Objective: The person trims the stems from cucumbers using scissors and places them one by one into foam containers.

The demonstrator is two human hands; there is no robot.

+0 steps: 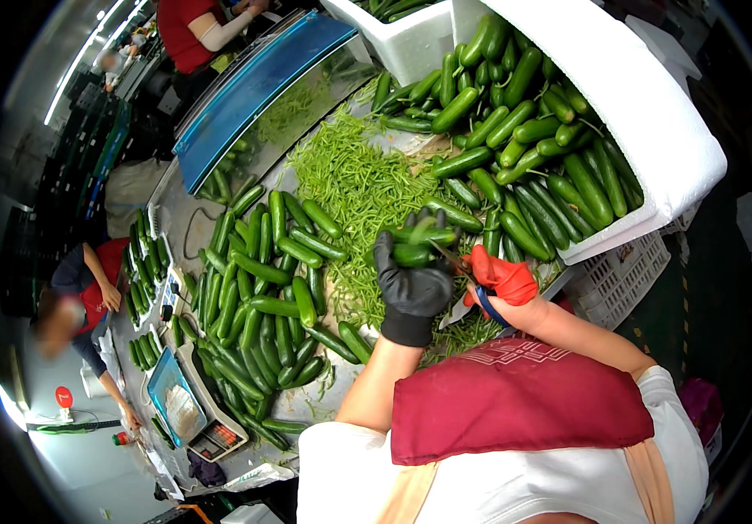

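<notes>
My left hand (411, 284), in a black glove, grips green cucumbers (413, 255) over a heap of green trimmings (350, 166). My right hand (503, 288), its fingers in red covering, is closed on blue-handled scissors (485, 304), whose blades reach toward the cucumbers in my left hand. To the left lies a big pile of cucumbers (258, 310); ahead and to the right a white foam box (682, 148) lies with many cucumbers spilling from its mouth onto the table.
A scale (175, 402), packed trays of cucumbers (140, 262) and a blue-edged clear panel (245, 87) line the left side. Two co-workers in red (110, 297) (184, 35) are across the table. A white crate (620, 279) stands low at the right; a second foam box (402, 35) is behind.
</notes>
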